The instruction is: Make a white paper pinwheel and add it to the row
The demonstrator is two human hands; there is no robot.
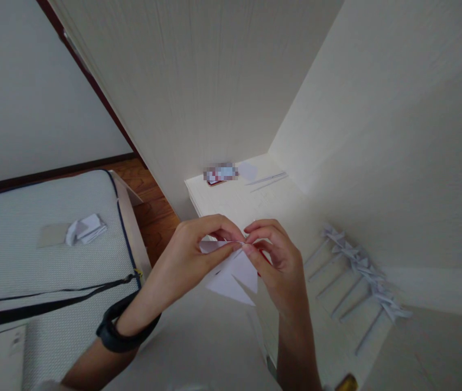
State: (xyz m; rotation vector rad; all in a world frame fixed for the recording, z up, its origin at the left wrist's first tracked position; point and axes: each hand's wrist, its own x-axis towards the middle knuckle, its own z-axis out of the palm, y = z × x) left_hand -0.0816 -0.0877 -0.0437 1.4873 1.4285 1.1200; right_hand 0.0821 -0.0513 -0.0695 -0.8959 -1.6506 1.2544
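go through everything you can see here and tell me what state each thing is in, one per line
Paper: partly folded, held above the desk, pinched along its top edge by both hands.
Left hand: closed on the paper.
Right hand: closed on the paper.
Pinwheels: folded, lying in a row on the desk.
Pens: lying flat on the desk.
Crumpled paper: lying on the mattress.
Wristband: worn on the left wrist.
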